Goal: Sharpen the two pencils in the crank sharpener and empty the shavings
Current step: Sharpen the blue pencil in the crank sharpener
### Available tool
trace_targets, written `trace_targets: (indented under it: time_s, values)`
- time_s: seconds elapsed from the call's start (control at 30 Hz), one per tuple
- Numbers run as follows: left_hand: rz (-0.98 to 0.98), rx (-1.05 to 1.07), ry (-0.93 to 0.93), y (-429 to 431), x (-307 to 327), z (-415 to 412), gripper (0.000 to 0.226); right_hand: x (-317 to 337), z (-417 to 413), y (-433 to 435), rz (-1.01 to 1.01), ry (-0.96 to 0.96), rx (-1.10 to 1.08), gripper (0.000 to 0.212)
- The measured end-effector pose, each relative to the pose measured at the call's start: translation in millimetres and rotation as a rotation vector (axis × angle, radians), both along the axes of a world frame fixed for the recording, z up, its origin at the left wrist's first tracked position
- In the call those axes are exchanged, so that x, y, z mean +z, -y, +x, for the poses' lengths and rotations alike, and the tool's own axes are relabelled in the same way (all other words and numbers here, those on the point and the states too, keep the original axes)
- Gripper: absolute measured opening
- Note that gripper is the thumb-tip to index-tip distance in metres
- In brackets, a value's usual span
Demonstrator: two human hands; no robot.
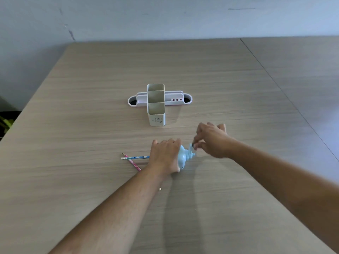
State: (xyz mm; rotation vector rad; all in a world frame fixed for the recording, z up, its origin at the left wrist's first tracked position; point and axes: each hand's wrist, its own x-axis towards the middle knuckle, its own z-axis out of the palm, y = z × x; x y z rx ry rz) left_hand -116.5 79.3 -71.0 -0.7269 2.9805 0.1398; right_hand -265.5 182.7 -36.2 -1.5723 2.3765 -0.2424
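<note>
Print on pen holder (156,120): small dark lettering on the front face of the nearest compartment, seemingly "idea", though too small and blurred to be sure.
Graphic under the lettering: a small grey drawing that looks like a pencil lying slanted; no words can be made out in it.
Blue pencil (136,157): patterned barrel with pale patches, no legible text.
Pink pencil (132,162): patterned barrel, no legible text.
Crank sharpener (185,157): light blue body, no readable label or brand on the part that shows.
White desk organiser tray (172,98): no writing visible.
</note>
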Motion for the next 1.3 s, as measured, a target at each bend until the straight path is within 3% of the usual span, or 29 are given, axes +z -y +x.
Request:
trace_targets:
  time_s: [0.13,0.23,0.33,0.5,0.6,0.7,0.83,0.97,1.1,1.3]
  values:
    - [0.036,0.057,0.025,-2,1,-3,0.065,-31,16,17,0.128,-0.091,-0.171,0.022]
    - [0.027,0.069,0.016,-3,1,-4,0.060,-49,39,-16,0.218,-0.078,-0.068,0.021]
    - [0.018,0.046,0.013,-2,1,-3,0.062,-24,33,-34,0.182,0.055,0.047,0.015]
    - [-0.007,0.013,0.011,-2,3,0,0.060,3,-1,10,0.026,-0.036,-0.048,0.014]
    - [0.011,0.047,0.009,-3,3,-2,0.060,-30,15,14,0.135,-0.083,-0.174,0.022]
    - [-0.003,0.077,0.013,-5,2,-3,0.056,-49,42,-17,0.238,-0.059,-0.102,0.021]
    - [-0.010,0.046,-0.001,-4,1,-2,0.055,-10,28,-31,0.163,0.066,0.018,0.019]
    - [-0.024,0.016,-0.001,-6,2,-1,0.059,9,-3,12,0.132,0.017,-0.062,0.018]
    - [0.015,0.076,0.007,-6,1,-4,0.059,-37,23,9,0.285,-0.095,-0.120,0.023]
    - [0.001,0.062,-0.005,-7,-1,-3,0.062,-15,24,-35,0.242,0.141,-0.005,0.029]
